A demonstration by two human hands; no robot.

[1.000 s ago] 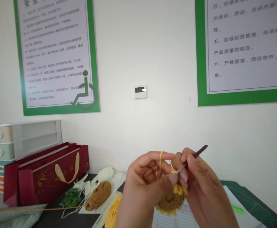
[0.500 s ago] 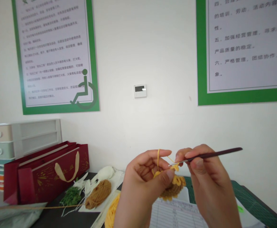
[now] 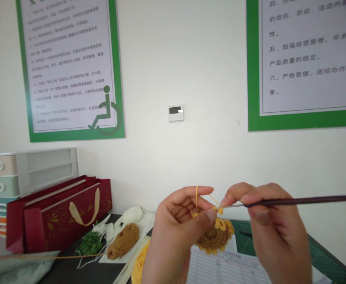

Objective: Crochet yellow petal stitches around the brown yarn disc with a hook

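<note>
Between the thumb and fingers of my left hand (image 3: pixel 179 232) is the edge of a round crochet piece (image 3: pixel 216 236), brown in the middle with yellow loops around its rim. Yellow yarn runs over my raised left index finger down to the piece. My right hand (image 3: pixel 273 225) is closed on a crochet hook (image 3: pixel 300 200) with a dark handle pointing right. The hook's thin metal tip meets the yellow stitches beside my left thumb.
Brown yarn (image 3: pixel 123 241), green yarn (image 3: pixel 89 243), white yarn (image 3: pixel 132 215) and a yellow ball (image 3: pixel 140 262) lie left of my hands. Beyond are red bags (image 3: pixel 69 217) and drawers (image 3: pixel 4 185). A printed sheet (image 3: pixel 220 268) and green mat (image 3: pixel 324 252) lie below.
My right hand has moved right, and the hook now lies more level, with its handle reaching farther right. More of the crochet piece's brown middle shows.
</note>
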